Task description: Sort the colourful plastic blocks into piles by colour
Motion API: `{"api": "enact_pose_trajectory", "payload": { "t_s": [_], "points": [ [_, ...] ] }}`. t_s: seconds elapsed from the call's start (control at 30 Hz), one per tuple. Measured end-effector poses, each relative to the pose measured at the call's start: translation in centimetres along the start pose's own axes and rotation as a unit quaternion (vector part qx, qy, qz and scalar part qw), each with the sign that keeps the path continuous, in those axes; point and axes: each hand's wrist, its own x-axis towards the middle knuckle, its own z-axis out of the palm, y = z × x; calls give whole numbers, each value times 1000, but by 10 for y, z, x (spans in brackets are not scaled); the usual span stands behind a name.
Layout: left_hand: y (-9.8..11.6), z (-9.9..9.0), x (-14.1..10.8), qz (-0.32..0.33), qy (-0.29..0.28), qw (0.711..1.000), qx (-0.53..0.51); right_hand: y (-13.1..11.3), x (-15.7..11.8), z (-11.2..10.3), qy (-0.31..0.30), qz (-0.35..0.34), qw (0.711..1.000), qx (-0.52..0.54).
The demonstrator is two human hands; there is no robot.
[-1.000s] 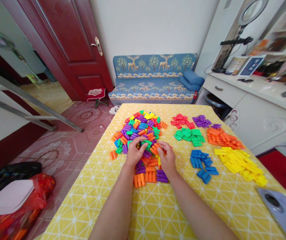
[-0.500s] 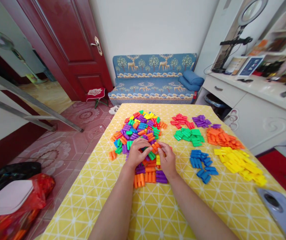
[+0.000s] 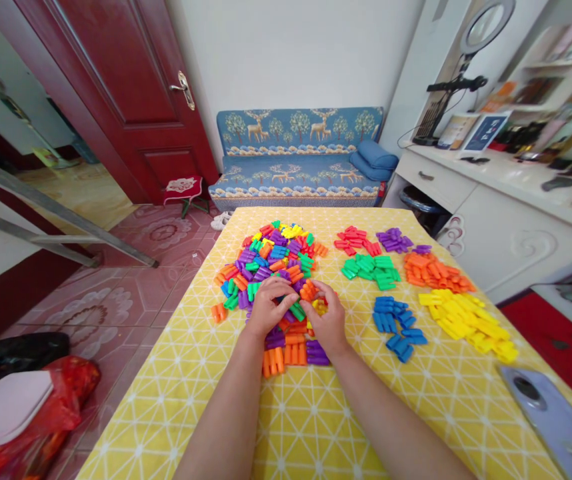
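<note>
A mixed pile of colored plastic pieces [image 3: 276,257] lies left of centre on the yellow patterned tablecloth [image 3: 311,407]. At its near side are my left hand [image 3: 270,305] and my right hand [image 3: 327,317], close together. My left hand rests over the pile with fingers bent; what lies under them is hidden. My right hand's fingers curl beside orange and yellow pieces, and I cannot make out whether they grip one. Sorted groups lie to the right: red [image 3: 356,240], purple [image 3: 393,240], green [image 3: 373,270], orange [image 3: 436,272], blue [image 3: 397,327] and yellow [image 3: 469,323].
A phone [image 3: 551,420] lies at the table's right near corner. Beyond the table stand a blue sofa [image 3: 296,167] and a small stool [image 3: 183,188]. A white cabinet [image 3: 511,220] is at the right, and bags [image 3: 73,393] are on the floor at left.
The view has shifted slightly, so the scene sits a little further left. My right hand's fingers have moved slightly closer to my left hand, and yellow pieces now show beside them.
</note>
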Motion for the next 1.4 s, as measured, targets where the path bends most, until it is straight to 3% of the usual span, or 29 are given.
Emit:
{"api": "enact_pose_trajectory", "payload": {
  "t_s": [0.17, 0.3, 0.43, 0.5, 0.63, 0.73, 0.8, 0.97, 1.1, 1.2, 1.3, 1.4],
  "points": [
    [2, 0, 0, -6, 15, 1000, 3, -5, -1, -5, 34, 34, 999, 12],
    [1, 0, 0, -8, 24, 1000, -4, -1, 20, -31, 52, 12, 998, -35],
    [1, 0, 1, -11, 26, 1000, -11, 30, 66, -91, 119, 7, 985, -123],
    [1, 1, 1, -12, 28, 999, -14, 55, 90, -128, 191, 42, 965, -174],
    [1, 2, 2, -17, 30, 999, -12, 101, 121, -197, 271, 160, 910, -269],
    [-1, 2, 2, -16, 26, 999, -10, 124, 127, -229, 263, 227, 869, -353],
    [-1, 2, 2, -15, 24, 1000, -9, 136, 128, -241, 243, 240, 857, -385],
    [0, 2, 1, -16, 27, 999, -10, 156, 132, -251, 230, 287, 849, -379],
    [-2, 2, 1, -18, 26, 1000, -1, 159, 135, -251, 166, 344, 857, -346],
    [-4, 3, 1, -20, 19, 1000, 4, 153, 135, -245, 117, 358, 847, -376],
    [-5, 3, 0, -22, 19, 1000, 6, 133, 130, -225, 126, 262, 870, -399],
    [-5, 4, 0, -24, 23, 999, 5, 100, 111, -185, 119, 45, 936, -328]
  ]
}}
